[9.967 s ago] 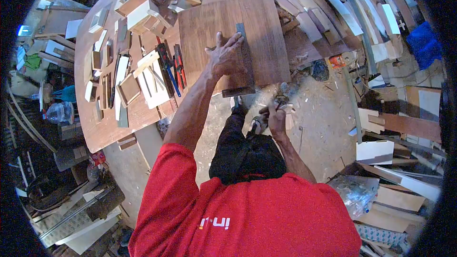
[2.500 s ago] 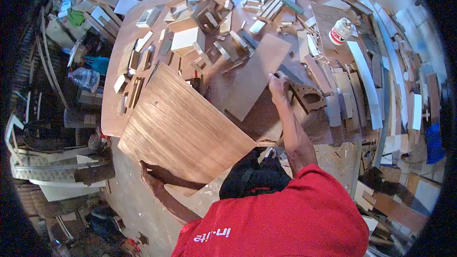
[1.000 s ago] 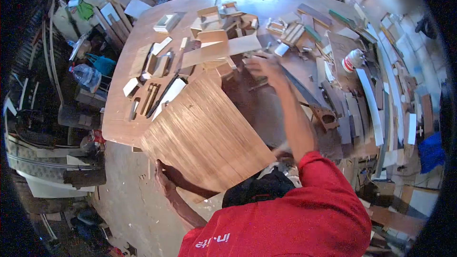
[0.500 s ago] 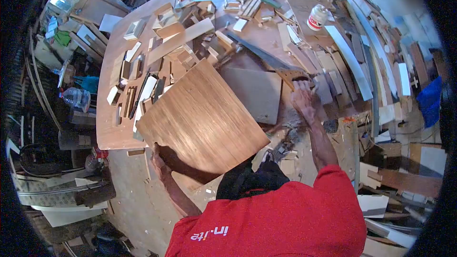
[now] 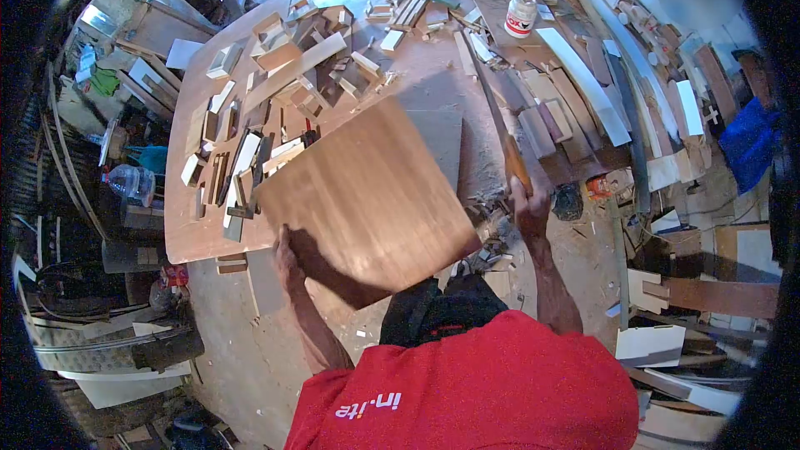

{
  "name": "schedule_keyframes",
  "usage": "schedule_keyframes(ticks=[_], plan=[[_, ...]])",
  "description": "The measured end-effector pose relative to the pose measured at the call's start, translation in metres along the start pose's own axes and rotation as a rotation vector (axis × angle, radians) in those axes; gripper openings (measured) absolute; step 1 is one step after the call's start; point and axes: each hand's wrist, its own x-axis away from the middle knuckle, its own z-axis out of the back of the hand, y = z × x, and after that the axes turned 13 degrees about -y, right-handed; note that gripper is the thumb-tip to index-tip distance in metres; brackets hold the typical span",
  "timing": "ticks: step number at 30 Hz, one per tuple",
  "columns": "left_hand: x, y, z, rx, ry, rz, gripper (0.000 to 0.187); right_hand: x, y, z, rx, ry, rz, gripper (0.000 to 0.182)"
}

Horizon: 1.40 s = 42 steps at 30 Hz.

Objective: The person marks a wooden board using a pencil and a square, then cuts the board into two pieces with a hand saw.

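Note:
A square wooden panel point(image 5: 371, 196) with brown grain is held tilted above the table's near edge. My left hand point(image 5: 287, 258) grips its lower left edge, fingers partly behind it. In my right hand point(image 5: 529, 200) is the wooden handle of a handsaw point(image 5: 500, 121), its blade seen nearly edge-on and pointing away from me. A flat grey-brown board point(image 5: 440, 137) lies on the table behind the panel, partly covered by it.
On the table point(image 5: 187, 217) lie small wooden boxes point(image 5: 273, 42), offcuts and strips. A white bottle point(image 5: 521, 15) with a red label stands at the back right. Long strips point(image 5: 583, 87) line the right side. Wood scraps point(image 5: 500, 246) lie below the near edge.
The saw has swung from slanting left to pointing nearly straight away, its blade turned edge-on. My right hand has moved lower in view. The panel has shifted slightly and changed its tilt.

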Motion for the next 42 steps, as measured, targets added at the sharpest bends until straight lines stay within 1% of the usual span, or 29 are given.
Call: schedule_keyframes(ticks=[1,2,3,4,5,6,8,10,11,12,13,14,16,18,20,22,23,24,26,28,30,32,33,35,36,38,40,41,42], plan=[[0.003,0.014,-0.031,-0.028,-0.029,0.004,0.04,0.017,-0.007,0.007,-0.185,-0.005,-0.103,0.034],[0.005,0.025,-0.056,-0.055,-0.059,0.008,0.042,0.033,-0.012,0.014,-0.183,-0.002,-0.102,0.034],[-0.024,0.002,-0.052,-0.066,-0.137,-0.033,0.044,0.048,-0.018,0.021,-0.251,0.002,-0.144,0.033],[-0.03,0.009,-0.073,-0.076,-0.216,-0.077,0.046,0.061,-0.019,0.026,-0.319,0.005,-0.185,0.032],[-0.023,0.014,-0.083,-0.672,-0.169,-0.363,0.049,0.073,-0.012,0.03,-0.316,0.01,-0.18,0.032],[-0.019,0.021,-0.106,-0.667,-0.172,-0.367,0.049,0.086,-0.001,0.034,-0.285,0.028,-0.184,0.032],[-0.019,0.025,-0.136,-0.452,-0.151,-0.072,0.052,0.106,0.0,0.045,-0.248,0.054,-0.187,0.032],[-0.028,0.016,-0.135,-0.533,-0.174,-0.071,0.054,0.124,-0.02,0.06,-0.114,0.078,-0.167,0.031],[-0.023,0.016,-0.135,-0.518,-0.176,-0.068,0.054,0.134,-0.005,0.062,-0.051,0.118,-0.144,0.03],[-0.015,0.017,-0.136,-0.506,-0.178,-0.064,0.054,0.143,0.002,0.065,-0.049,0.129,-0.145,0.03],[0.0,0.023,-0.139,-0.441,-0.152,-0.142,0.051,0.153,0.008,0.068,-0.102,0.121,-0.203,0.029],[-0.001,0.024,-0.125,-0.544,-0.149,-0.063,0.048,0.161,0.012,0.07,-0.159,0.111,-0.262,0.029],[0.013,0.027,-0.112,-0.559,-0.118,-0.222,0.047,0.168,0.014,0.074,-0.145,0.093,-0.259,0.028],[0.003,0.016,-0.079,-0.475,-0.11,-0.172,0.047,0.173,0.016,0.075,-0.184,0.034,-0.335,0.028],[0.008,0.015,-0.067,-0.387,-0.097,-0.122,0.048,0.169,0.02,0.07,-0.176,-0.003,-0.325,0.029],[0.025,0.025,-0.066,-0.569,-0.05,-0.347,0.048,0.156,0.013,0.068,-0.165,-0.045,-0.306,0.029],[0.019,0.024,-0.055,-0.69,-0.048,-0.29,0.048,0.149,0.008,0.066,-0.143,-0.091,-0.304,0.029],[0.024,0.029,-0.061,-0.69,-0.045,-0.292,0.048,0.143,0.004,0.066,-0.12,-0.136,-0.303,0.03],[0.034,0.042,-0.082,-0.477,0.002,-0.164,0.049,0.132,0.02,0.057,-0.097,-0.146,-0.266,0.029],[0.012,0.028,-0.073,-0.472,-0.044,-0.141,0.049,0.119,0.02,0.051,-0.271,-0.129,-0.313,0.035],[-0.011,0.009,-0.072,-0.467,-0.09,-0.118,0.05,0.115,0.019,0.051,-0.23,-0.128,-0.299,0.036],[-0.03,0.002,-0.084,-0.398,-0.111,-0.125,0.053,0.112,0.025,0.046,-0.354,-0.032,-0.351,0.032],[-0.01,0.025,-0.106,-0.583,-0.142,-0.125,0.056,0.113,0.015,0.048,-0.352,-0.033,-0.348,0.032],[-0.034,0.007,-0.114,-0.572,-0.155,-0.198,0.058,0.119,-0.011,0.056,-0.408,0.121,-0.348,0.029],[-0.042,0.005,-0.124,-0.562,-0.173,-0.273,0.06,0.122,-0.011,0.059,-0.404,0.125,-0.346,0.029],[-0.061,0.009,-0.142,-0.624,-0.187,-0.24,0.058,0.129,-0.01,0.065,-0.606,0.138,-0.3,0.027],[-0.083,0.004,-0.157,-0.77,-0.13,-0.103,0.056,0.135,-0.014,0.067,-0.51,0.16,-0.274,0.027],[-0.109,-0.017,-0.159,-0.736,-0.132,-0.186,0.053,0.138,-0.014,0.064,-0.514,0.17,-0.238,0.028],[-0.112,-0.019,-0.165,-0.73,-0.136,-0.184,0.053,0.141,-0.014,0.06,-0.518,0.179,-0.204,0.028]])
